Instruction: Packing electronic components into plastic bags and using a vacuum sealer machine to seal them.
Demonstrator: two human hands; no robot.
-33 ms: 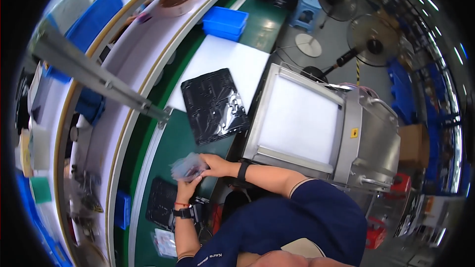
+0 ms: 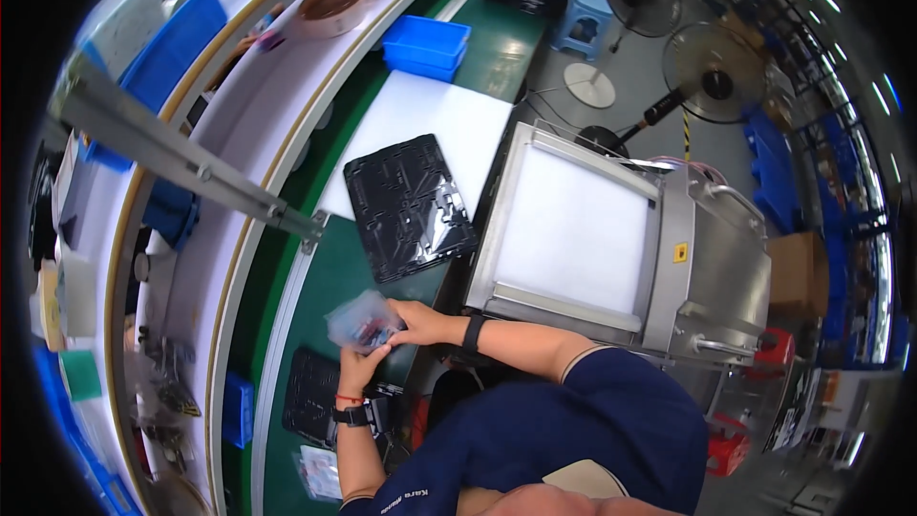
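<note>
Both of my hands are closed on a clear plastic bag (image 2: 355, 319) above the green bench. Something small, reddish and bluish, shows through it near my fingers; its kind is too blurred to tell. My left hand (image 2: 355, 369) grips the near edge from below, and my right hand (image 2: 416, 323) pinches the right side. Beyond them lies a glossy black moulded plastic tray (image 2: 411, 207), partly on a white sheet (image 2: 430, 107). Another black tray (image 2: 310, 392) is beside my left wrist, with a clear packet (image 2: 320, 471) nearer to me.
A steel machine (image 2: 712, 268) with a white bed (image 2: 573, 229) stands to my right. Blue bins (image 2: 425, 46) sit at the bench's far end. A metal post (image 2: 191, 158) slants in at left, before long shelves (image 2: 244, 143). Fans (image 2: 714, 84) and a blue stool (image 2: 583, 24) stand beyond.
The plastic bag looks more spread out, with more of the coloured contents showing by my right fingers. My hands have hardly moved; the whole view has shifted slightly.
</note>
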